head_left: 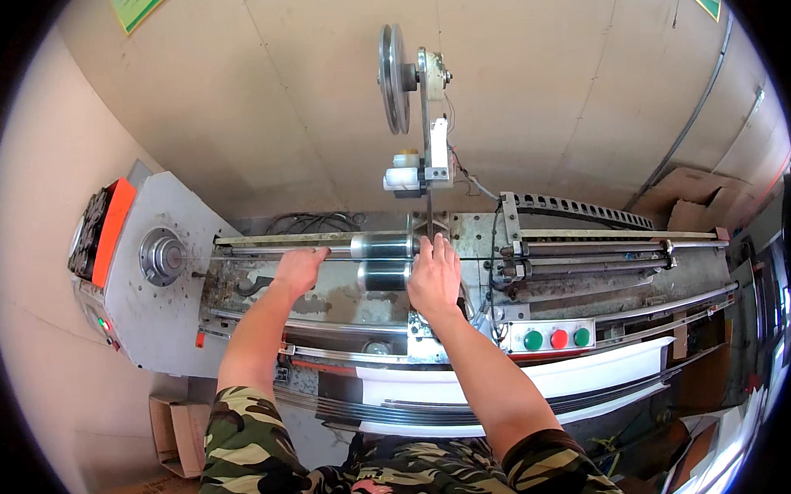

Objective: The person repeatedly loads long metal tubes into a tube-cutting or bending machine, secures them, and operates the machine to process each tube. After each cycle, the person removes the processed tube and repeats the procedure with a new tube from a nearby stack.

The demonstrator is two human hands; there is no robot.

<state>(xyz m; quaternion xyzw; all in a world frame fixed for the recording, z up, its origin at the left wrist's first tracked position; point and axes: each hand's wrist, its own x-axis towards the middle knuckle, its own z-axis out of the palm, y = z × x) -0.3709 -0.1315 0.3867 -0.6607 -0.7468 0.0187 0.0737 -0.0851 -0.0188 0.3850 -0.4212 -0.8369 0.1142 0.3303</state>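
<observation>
My left hand [299, 271] is closed around a thin metal rod [339, 259], which runs level across the machine from near the round chuck [161, 256] on the left. Two shiny steel rollers [382, 247] lie one above the other between my hands, the rod crossing by them. At the rollers' right end, my right hand [434, 276] reaches over the carriage with its fingers close together and bent. What those fingertips grip, if anything, is hidden behind the hand.
Above the carriage stands an upright arm with a grooved wheel [393, 79]. Green and red push buttons [558, 338] sit right of my right forearm. Several long thin rods [401, 414] lie along the front over white sheeting [505, 382]. A cardboard box [180, 433] is low at left.
</observation>
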